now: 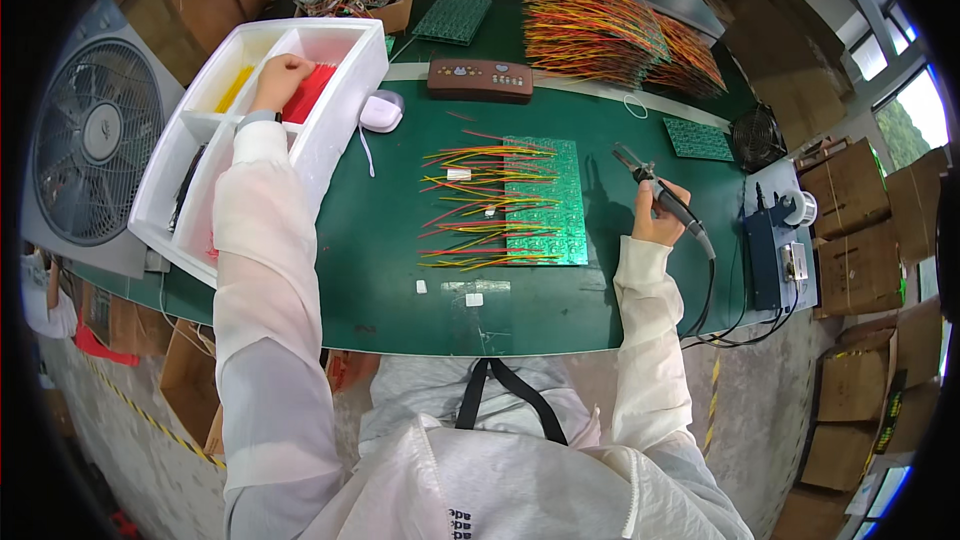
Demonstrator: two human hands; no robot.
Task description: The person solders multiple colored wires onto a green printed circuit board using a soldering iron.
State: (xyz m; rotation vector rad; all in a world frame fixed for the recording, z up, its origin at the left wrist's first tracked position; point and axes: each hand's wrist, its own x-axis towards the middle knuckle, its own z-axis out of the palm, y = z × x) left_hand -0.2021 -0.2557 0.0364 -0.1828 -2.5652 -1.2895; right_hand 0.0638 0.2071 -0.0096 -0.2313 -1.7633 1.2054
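red wires (314,90) beside the left hand (281,83) — fingers bunched, hold unclear; right hand (658,214) curled round a soldering iron (692,223).

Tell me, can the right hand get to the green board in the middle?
Probably yes: the right hand is close by, and only tabletop shows between it and the green board. But it's holding a soldering iron, so picking the board up might be awkward.

The bare left hand (281,81) reaches far forward, fingers (297,64) bunched, its loose white-sleeved arm (265,270) outstretched. The bare right hand (660,213), reaching less far, curls in a pen-like grip.
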